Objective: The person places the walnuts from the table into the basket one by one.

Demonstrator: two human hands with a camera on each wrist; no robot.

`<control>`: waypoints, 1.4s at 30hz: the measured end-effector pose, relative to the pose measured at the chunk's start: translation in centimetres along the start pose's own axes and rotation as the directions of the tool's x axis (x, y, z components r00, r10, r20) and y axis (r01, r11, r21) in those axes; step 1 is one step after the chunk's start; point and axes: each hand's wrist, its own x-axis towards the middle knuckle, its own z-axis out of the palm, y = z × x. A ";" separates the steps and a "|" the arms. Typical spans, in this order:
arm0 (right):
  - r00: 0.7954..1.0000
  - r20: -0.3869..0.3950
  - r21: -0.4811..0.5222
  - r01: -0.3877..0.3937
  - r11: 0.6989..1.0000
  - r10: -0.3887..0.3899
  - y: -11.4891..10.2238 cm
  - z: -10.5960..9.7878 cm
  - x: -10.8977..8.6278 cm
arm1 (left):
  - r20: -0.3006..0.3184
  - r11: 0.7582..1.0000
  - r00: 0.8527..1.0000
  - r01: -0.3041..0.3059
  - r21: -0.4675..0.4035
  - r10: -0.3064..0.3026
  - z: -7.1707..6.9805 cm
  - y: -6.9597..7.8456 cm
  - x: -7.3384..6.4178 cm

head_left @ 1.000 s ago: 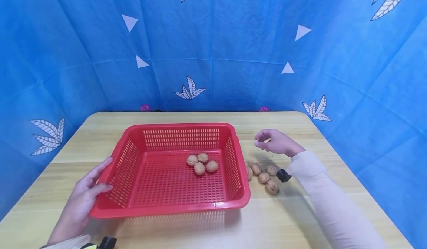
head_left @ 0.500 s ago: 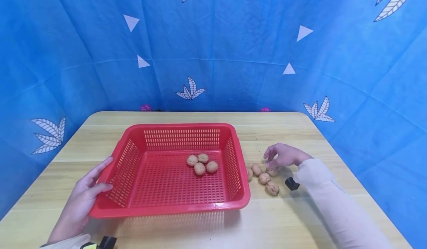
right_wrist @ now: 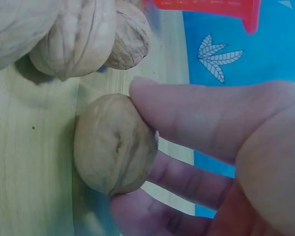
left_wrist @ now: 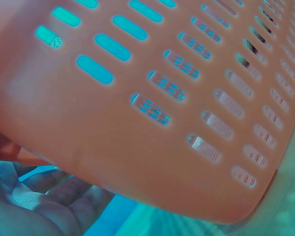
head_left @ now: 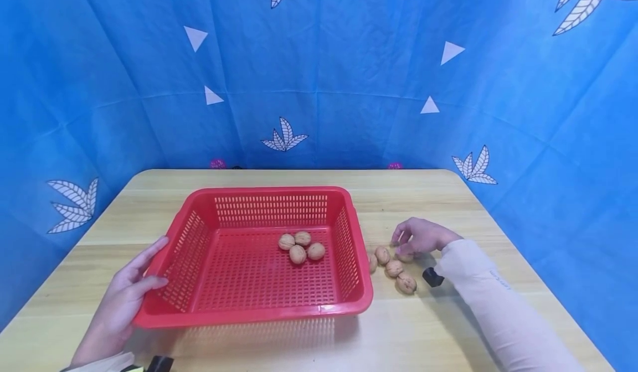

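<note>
A red plastic basket [head_left: 239, 319] with slotted walls stands tilted on the table, its near edge raised. My left hand [head_left: 113, 300] grips its left rim, thumb over the top; in the left wrist view that hand's fingers [left_wrist: 83, 204] curl beneath the rim. Several walnuts [head_left: 297, 254] lie grouped inside the basket, right of its middle. To the right of the basket, my right hand [head_left: 422, 236] pinches a walnut [right_wrist: 113, 147] between thumb and fingers, low over the table. More walnuts [head_left: 394, 268] lie close beside it, one partly behind the basket's right rim.
The light wooden table [head_left: 423, 327] is backed by a blue cloth [head_left: 319, 56] with white leaf and triangle prints. A black wrist device [head_left: 432, 277] sits under the right sleeve, near the loose walnuts.
My right hand has come down and to the right from above the table, and its fingers have closed on the far right walnut. The left hand and basket stay put.
</note>
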 end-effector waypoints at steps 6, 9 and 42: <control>0.999 -0.046 0.000 -0.024 1.000 0.024 -0.1 -0.2 -0.1 | -0.003 1.000 1.000 0.001 0.006 -0.001 0.0 0.0 -0.1; 0.998 -0.061 0.032 -0.008 0.999 0.010 -0.2 -0.4 -0.2 | -0.005 1.000 1.000 -0.001 0.003 0.001 0.0 0.0 -0.1; 0.961 -0.262 0.274 0.158 0.948 -0.085 -4.5 -2.2 0.5 | 0.010 1.000 1.000 -0.017 0.010 0.017 -0.3 0.2 0.1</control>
